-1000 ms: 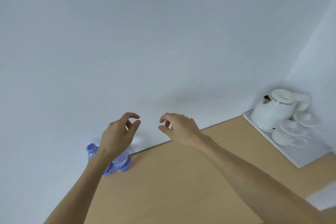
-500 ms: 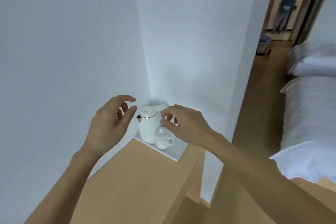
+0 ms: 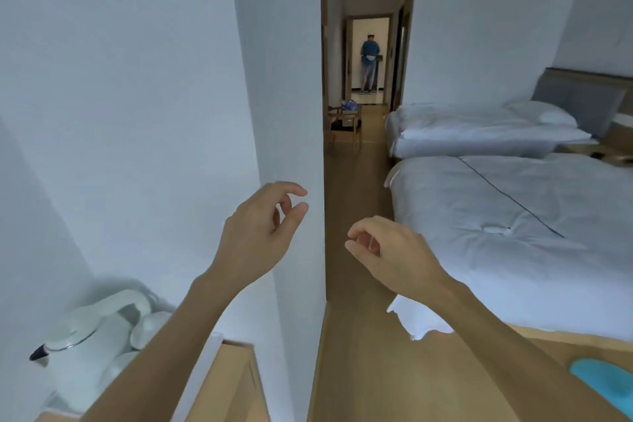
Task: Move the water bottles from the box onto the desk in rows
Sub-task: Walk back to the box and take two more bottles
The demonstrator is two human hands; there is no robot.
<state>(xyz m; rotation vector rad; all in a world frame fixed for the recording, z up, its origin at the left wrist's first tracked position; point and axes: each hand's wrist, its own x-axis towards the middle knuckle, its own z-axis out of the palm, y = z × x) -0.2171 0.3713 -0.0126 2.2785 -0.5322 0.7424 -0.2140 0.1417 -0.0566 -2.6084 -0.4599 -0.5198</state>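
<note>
Bare left hand (image 3: 255, 243) and right hand (image 3: 394, 255) hover, fingers loosely curled, seemingly holding nothing.

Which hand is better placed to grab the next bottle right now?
Neither clearly. The left hand and right hand both hang empty with fingers loosely curled, and no bottle or box is in view. The right hand is over the open floor beside the bed, so slightly the right.
</note>
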